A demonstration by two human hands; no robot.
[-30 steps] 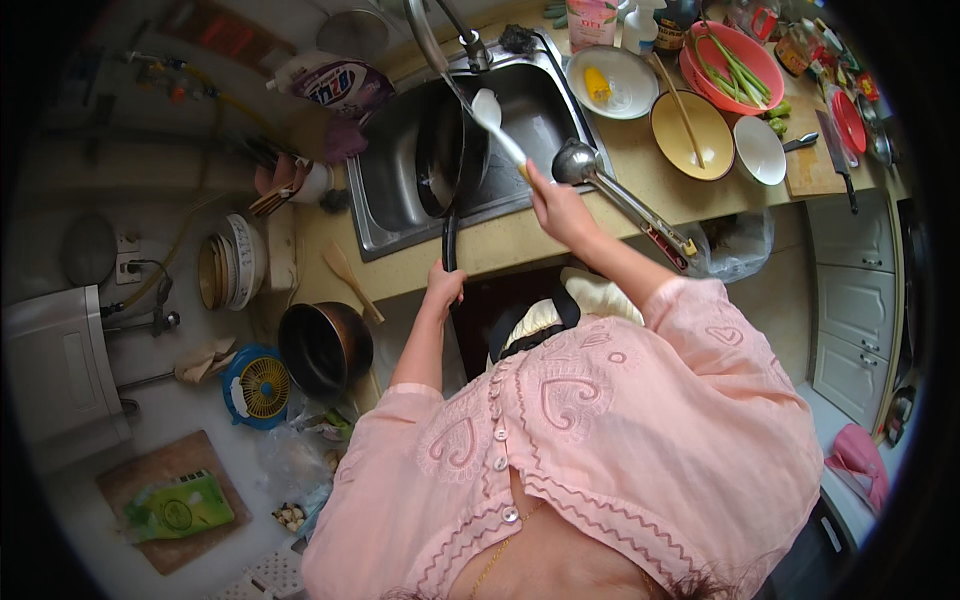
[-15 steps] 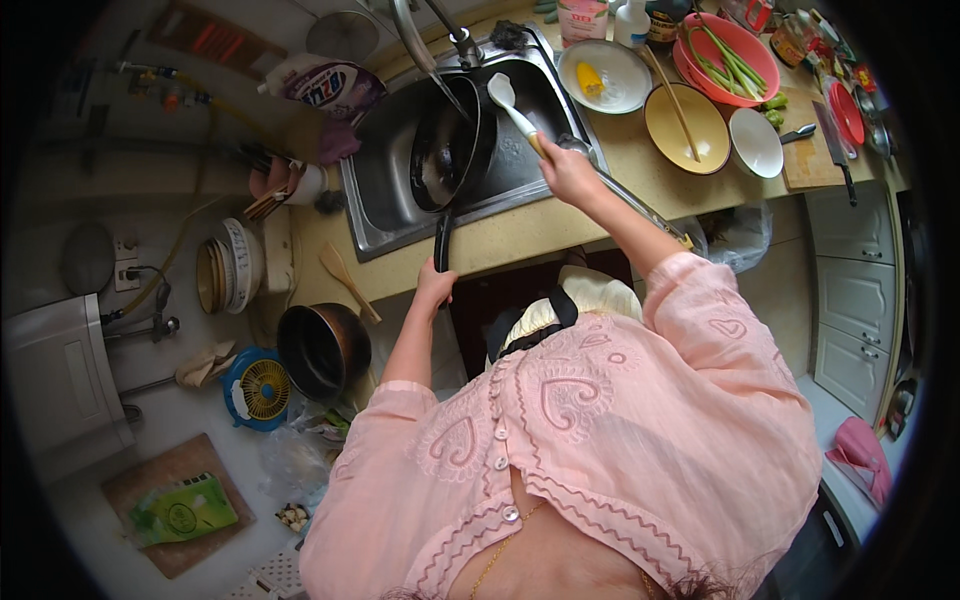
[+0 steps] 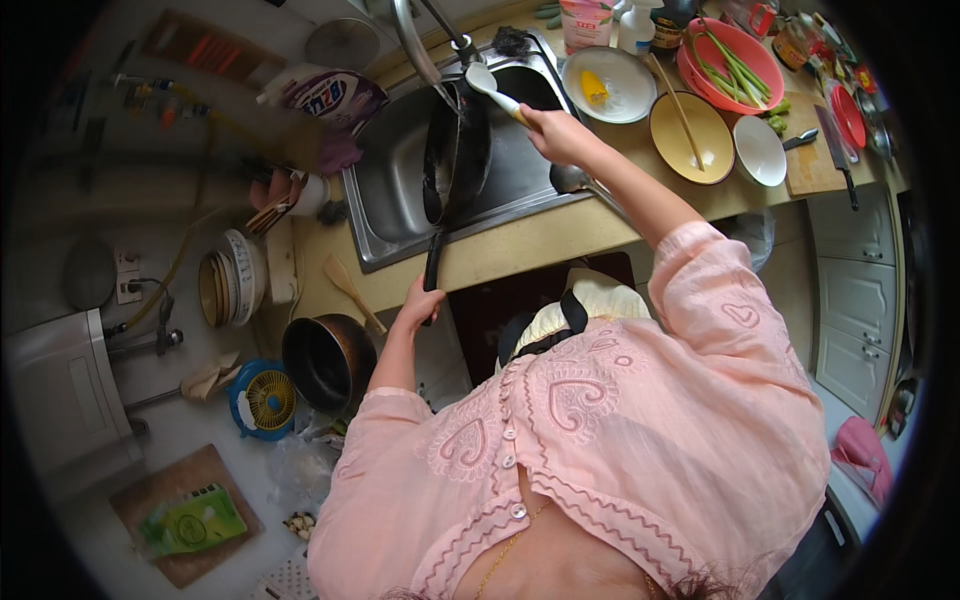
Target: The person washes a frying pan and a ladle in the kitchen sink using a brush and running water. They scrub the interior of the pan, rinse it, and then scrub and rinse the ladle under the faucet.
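Note:
My left hand [image 3: 422,302] is closed round the black handle of a dark frying pan [image 3: 460,165]. The pan is tipped on its side over the steel sink [image 3: 385,180], below the metal tap [image 3: 412,45]. In my right hand [image 3: 552,134] is a dish brush [image 3: 496,93] with a white head and a yellowish grip end. The brush head is at the pan's far rim, near the tap; whether it touches the rim I cannot tell. A dark metal ladle [image 3: 572,178] lies at the sink's right edge, partly covered by my right forearm.
Right of the sink are a grey-white bowl [image 3: 620,95], a yellow bowl [image 3: 680,145] with chopsticks, a white bowl [image 3: 759,155], and a pink basin [image 3: 770,72] with green stalks. A knife [image 3: 838,150] rests on a cutting board [image 3: 810,172]. A deep pot [image 3: 325,360] stands left.
The pan has tipped further onto its side, and my left hand is lower, nearer my body. My right hand has carried the brush up and left to the pan's far rim.

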